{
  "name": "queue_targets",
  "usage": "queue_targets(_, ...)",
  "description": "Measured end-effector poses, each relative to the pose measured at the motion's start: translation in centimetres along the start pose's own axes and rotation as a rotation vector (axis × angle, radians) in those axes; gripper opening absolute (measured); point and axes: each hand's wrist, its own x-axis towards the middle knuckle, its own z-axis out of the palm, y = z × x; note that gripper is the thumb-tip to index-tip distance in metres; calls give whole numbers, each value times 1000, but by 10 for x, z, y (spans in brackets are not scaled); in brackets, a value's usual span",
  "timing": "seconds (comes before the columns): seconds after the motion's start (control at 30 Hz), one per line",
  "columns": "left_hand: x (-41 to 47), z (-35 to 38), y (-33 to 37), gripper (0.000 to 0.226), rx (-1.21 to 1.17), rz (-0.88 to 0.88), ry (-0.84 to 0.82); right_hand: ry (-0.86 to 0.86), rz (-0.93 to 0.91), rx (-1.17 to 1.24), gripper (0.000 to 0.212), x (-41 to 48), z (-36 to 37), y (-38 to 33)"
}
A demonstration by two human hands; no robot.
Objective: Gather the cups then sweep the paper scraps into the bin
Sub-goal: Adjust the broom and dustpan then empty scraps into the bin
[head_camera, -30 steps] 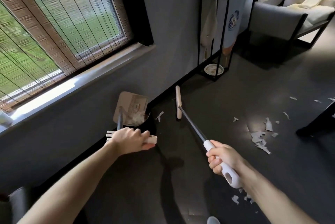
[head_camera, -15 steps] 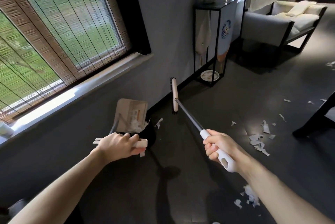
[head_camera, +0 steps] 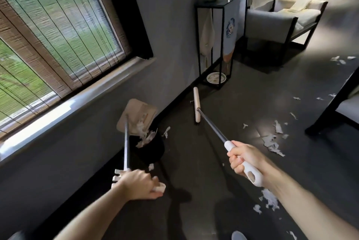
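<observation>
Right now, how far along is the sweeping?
Done: one load was swept up. In hand: the left hand tips the dustpan over the bin, scraps sliding in; the right hand grips the broom. Left: a paper pile on the floor to the right, loose bits nearer in. No cups in view.

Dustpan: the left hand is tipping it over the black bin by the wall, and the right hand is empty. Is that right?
Not quite. The right hand is not empty: it holds the white handle of the broom. The rest stands: the left hand tips the dustpan over the black bin by the wall. The head view shows it.
</observation>
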Motion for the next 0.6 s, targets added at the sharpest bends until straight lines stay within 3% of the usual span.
queue_targets(0.1, -1, 23, 29, 52, 9, 17, 37, 12, 10, 10, 25, 0, -1, 8)
queue_targets(0.13, 1, 25, 26, 50, 27, -3, 132, 19, 11, 16, 26, 0, 0, 10)
queue_targets(0.27, 12, -12, -26, 52, 151, -11, 372, 23, 5, 26, 27, -1, 2, 14)
queue_targets(0.33, 12, -37, -51, 44, 171, 8, 411, 12, -1, 21, 25, -2, 4, 14)
queue_targets(0.5, -8, -76, -73, 87, 56, -56, 445, -3, -31, 31, 22, -5, 15, 3)
queue_targets(0.6, -12, -99, -76, 80, -3, -164, 483, -18, -49, 55, 23, -9, 22, -6)
